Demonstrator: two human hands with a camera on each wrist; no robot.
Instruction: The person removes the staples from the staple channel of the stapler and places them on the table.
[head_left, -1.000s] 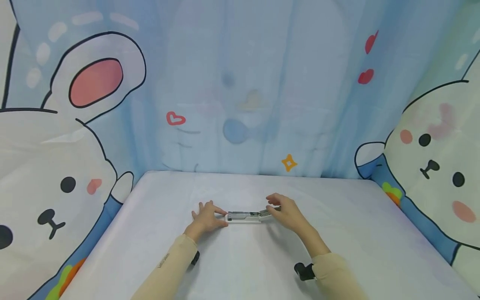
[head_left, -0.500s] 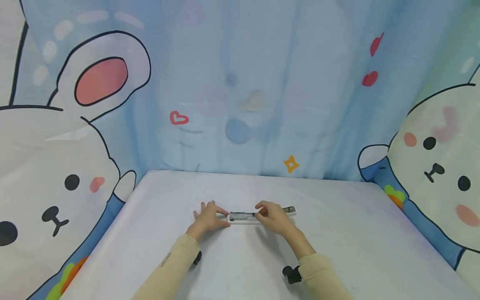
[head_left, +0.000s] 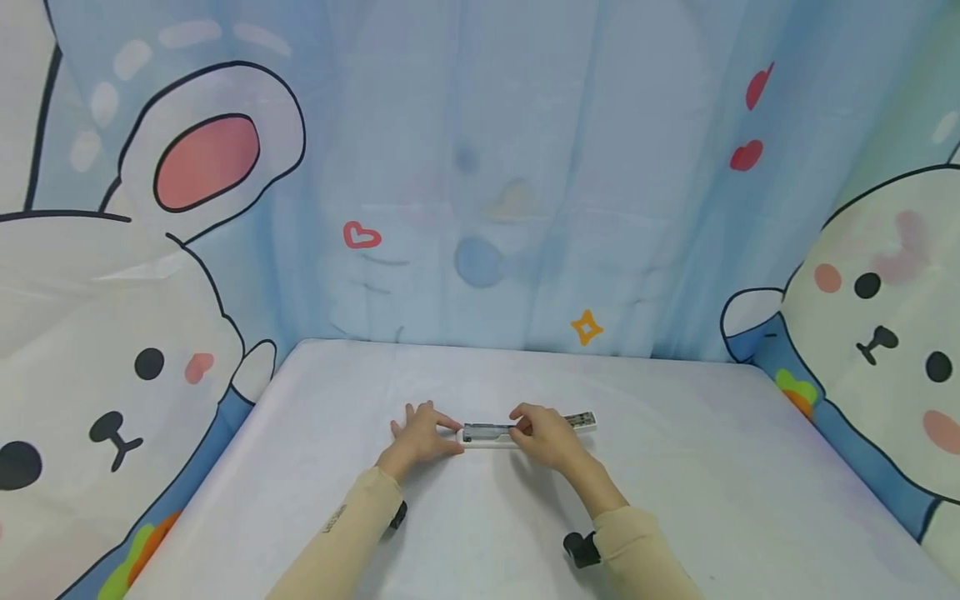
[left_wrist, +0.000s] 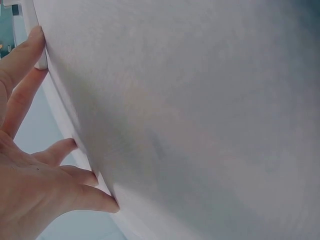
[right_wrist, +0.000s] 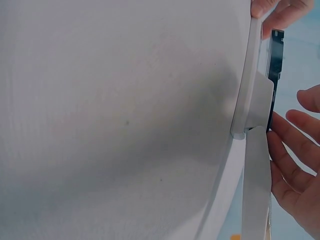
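A white stapler (head_left: 487, 440) lies across the table, its top arm (right_wrist: 256, 180) swung back to the right and its metal magazine (right_wrist: 276, 55) exposed. My left hand (head_left: 422, 437) pinches the stapler's left end between thumb and index finger. In the left wrist view, the other fingers of the left hand (left_wrist: 50, 187) spread down to the tabletop. My right hand (head_left: 552, 440) is over the hinge area, hiding part of it. Seen from the right wrist, the fingers (right_wrist: 282, 187) rest loosely against the back of the opened arm, with the thumb apart from them.
A white-covered table (head_left: 375, 375) extends around the stapler. Behind it hangs a light blue curtain (head_left: 405, 167) printed with cartoon bears and hearts. A black wrist camera (head_left: 582, 550) sits under the right sleeve.
My right hand has moved left from the raised arm to the magazine's rear. The top arm has swung farther back and down to the right. The left hand keeps its hold.
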